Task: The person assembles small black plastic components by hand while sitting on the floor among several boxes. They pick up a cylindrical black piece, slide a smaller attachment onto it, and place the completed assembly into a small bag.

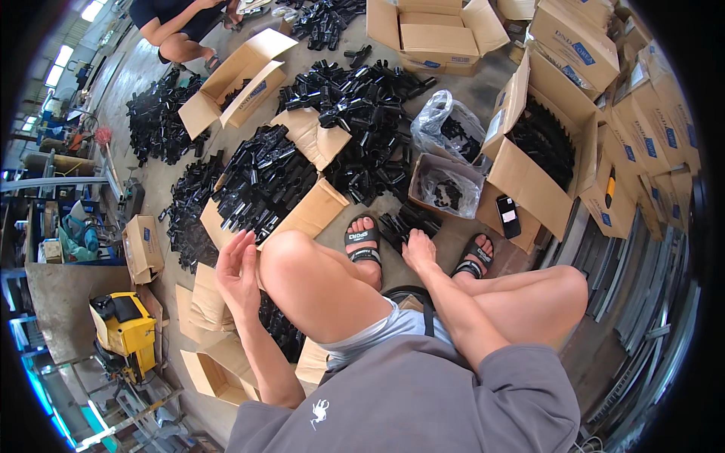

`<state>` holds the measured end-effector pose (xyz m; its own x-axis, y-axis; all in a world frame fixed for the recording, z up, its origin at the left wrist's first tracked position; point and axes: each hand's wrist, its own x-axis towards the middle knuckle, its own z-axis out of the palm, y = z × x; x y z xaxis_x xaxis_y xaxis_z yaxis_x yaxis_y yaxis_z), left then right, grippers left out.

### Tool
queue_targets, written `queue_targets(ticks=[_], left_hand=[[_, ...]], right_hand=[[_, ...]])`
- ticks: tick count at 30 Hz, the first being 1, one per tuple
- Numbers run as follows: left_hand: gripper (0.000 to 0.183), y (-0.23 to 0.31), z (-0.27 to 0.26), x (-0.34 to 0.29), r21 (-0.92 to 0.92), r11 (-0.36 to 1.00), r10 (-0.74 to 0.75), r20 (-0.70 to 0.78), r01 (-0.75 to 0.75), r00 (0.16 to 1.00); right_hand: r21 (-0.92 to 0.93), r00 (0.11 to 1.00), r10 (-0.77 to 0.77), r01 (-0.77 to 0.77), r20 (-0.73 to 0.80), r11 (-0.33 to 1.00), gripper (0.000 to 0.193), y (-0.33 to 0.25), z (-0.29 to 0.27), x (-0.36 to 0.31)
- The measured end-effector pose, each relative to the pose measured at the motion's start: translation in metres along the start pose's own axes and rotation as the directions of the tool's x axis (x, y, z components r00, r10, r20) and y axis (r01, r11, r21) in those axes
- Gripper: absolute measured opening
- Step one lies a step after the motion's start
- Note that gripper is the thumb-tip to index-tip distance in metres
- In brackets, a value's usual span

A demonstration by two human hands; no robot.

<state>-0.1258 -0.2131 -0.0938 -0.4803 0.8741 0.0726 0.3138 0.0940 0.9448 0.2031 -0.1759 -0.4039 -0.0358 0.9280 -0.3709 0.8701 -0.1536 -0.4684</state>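
My left hand (pixel 239 270) is raised beside my left knee, its fingers loosely extended and nothing visible in them. Just beyond it, an opened carton (pixel 316 209) holds a heap of glossy black tubular parts (pixel 264 177). My right hand (pixel 420 250) is low between my sandalled feet. Its fingers are curled down on a small group of black tubular parts (pixel 411 220) on the floor; the fingertips are partly hidden. A small carton lined with a clear bag (pixel 445 189) stands just past these parts, with small black pieces inside.
A large open carton (pixel 544 198) at right holds rows of black parts, with a phone (pixel 509 217) in front. A yellow-handled cutter (pixel 610 187) lies on cartons further right. Black parts (pixel 362 113) are heaped ahead. Metal profiles (pixel 642 302) line the right. Another person (pixel 177 30) crouches far left.
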Motion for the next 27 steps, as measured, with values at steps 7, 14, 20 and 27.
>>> queue_targets(ticks=[7, 14, 20, 27], left_hand=[[0.03, 0.021, 0.003, -0.001, -0.056, 0.996, 0.066, -0.044, -0.068, 0.997], [0.028, 0.084, 0.067, -0.024, -0.123, 0.991, 0.047, 0.012, -0.045, 0.999], [0.062, 0.061, 0.169, -0.074, -0.24, 0.885, -0.227, 0.524, 0.399, 0.821], [0.049, -0.064, 0.236, -0.089, -0.109, 0.481, -0.803, 0.343, 0.87, 0.487]], right_hand=[[0.143, 0.988, 0.065, -0.085, 0.137, 0.986, 0.04, 0.004, -0.02, 0.008], [0.46, 0.924, 0.182, -0.33, 0.337, 0.824, 0.029, 0.014, -0.023, 0.024], [0.698, 0.752, 0.289, -0.658, 0.593, 0.282, 0.008, -0.001, -0.049, 0.018], [0.82, 0.9, 0.042, -0.414, 0.434, 0.394, 0.007, -0.056, -0.135, -0.048]])
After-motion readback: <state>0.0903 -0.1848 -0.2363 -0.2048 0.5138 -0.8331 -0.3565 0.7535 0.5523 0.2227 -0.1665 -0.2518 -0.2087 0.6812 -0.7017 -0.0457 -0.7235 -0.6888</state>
